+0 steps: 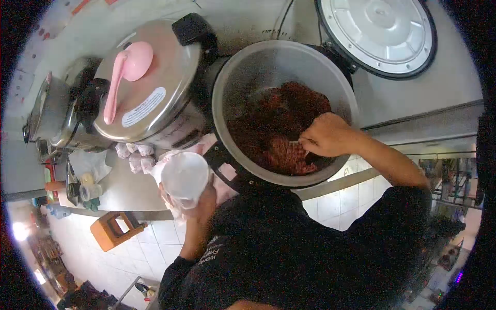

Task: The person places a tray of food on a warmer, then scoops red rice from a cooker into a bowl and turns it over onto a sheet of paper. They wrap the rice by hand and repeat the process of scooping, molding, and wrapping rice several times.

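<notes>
My left hand (200, 200) is wrapped round a translucent white plastic cup (185, 175), beside the large cooker pot, with a pinkish cloth or wrapping just behind it. My right hand (329, 135) reaches over the right rim of the metal cooker pot (235, 77), its fingers closed on a small pale-edged utensil. The utensil's kind is hard to make out. Dark reddish-brown rice-like grains (281, 111) fill the pot's bottom, and a lighter mound of them lies by my right fingers. The round cooker lid (382, 36) stands raised behind the pot.
A second lidded cooker (170, 77) is at the left, a pink rice paddle (135, 61) on its lid. Several small wrapped bundles (139, 157) lie before it on the counter (124, 191). More pots (54, 111) stand farther left. An orange stool (111, 232) is on the tiled floor.
</notes>
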Demonstrator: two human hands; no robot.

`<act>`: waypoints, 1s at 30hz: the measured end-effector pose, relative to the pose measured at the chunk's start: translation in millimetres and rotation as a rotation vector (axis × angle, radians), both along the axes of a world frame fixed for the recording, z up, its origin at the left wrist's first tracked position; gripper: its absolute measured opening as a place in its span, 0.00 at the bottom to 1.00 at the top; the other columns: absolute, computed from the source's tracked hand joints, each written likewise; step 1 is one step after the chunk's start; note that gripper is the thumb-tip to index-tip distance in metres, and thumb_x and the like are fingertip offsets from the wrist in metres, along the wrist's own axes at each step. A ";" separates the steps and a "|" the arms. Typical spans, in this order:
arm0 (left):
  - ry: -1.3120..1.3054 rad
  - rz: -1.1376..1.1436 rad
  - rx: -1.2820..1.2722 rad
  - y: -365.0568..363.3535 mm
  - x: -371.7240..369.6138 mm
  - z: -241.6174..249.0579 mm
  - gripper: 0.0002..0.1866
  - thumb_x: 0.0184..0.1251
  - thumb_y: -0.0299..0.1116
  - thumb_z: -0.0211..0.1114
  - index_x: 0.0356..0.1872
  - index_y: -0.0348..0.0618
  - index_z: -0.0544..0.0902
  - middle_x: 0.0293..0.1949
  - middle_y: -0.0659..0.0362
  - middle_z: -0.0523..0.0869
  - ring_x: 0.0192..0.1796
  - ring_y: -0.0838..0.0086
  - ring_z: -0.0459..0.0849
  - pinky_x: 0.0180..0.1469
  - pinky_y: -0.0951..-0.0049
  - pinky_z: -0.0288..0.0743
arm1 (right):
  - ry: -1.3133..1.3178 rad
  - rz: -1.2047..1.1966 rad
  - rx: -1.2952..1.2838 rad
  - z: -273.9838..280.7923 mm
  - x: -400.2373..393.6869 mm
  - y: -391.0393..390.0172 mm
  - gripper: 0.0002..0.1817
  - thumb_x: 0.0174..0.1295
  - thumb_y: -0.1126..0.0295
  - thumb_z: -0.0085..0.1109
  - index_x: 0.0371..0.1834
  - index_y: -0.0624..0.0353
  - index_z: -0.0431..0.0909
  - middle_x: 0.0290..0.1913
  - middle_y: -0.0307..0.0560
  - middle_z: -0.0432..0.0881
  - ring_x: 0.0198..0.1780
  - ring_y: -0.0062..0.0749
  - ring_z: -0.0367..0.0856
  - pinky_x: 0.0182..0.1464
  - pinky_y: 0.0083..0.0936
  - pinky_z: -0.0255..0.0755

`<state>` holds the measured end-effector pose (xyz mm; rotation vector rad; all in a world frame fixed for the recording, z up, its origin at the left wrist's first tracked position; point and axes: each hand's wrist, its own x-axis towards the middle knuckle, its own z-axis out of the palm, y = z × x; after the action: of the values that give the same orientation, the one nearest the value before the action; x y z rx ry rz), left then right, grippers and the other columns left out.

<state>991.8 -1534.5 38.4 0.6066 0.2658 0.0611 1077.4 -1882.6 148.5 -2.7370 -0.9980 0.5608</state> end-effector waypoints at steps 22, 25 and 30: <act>0.049 -0.691 0.017 -177.9 141.9 98.2 0.27 0.63 0.60 0.47 0.56 0.57 0.73 0.54 0.59 0.78 0.53 0.64 0.78 0.47 0.62 0.75 | -0.823 -0.523 -0.039 6.2 -48.3 24.0 0.22 0.66 0.72 0.44 0.64 0.60 0.69 0.44 0.58 0.73 0.43 0.50 0.78 0.38 0.42 0.79; 0.068 -0.687 0.098 -164.4 152.0 98.6 0.27 0.62 0.61 0.45 0.55 0.59 0.74 0.51 0.61 0.79 0.50 0.66 0.79 0.44 0.65 0.74 | -0.726 -0.498 0.002 27.7 -60.9 -3.2 0.20 0.69 0.69 0.45 0.63 0.54 0.70 0.44 0.54 0.74 0.42 0.48 0.78 0.35 0.40 0.79; 0.014 -0.800 0.330 -143.1 151.6 106.6 0.30 0.62 0.65 0.42 0.56 0.60 0.75 0.47 0.63 0.83 0.46 0.71 0.81 0.36 0.68 0.75 | -0.608 -0.692 0.434 44.6 -34.0 -54.6 0.17 0.72 0.62 0.42 0.48 0.60 0.79 0.31 0.58 0.79 0.32 0.58 0.79 0.36 0.51 0.72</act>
<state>1143.4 -1677.6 145.0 1.0054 0.0102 -0.6814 1043.4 -1937.2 193.1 -2.6115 -0.1444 -0.5542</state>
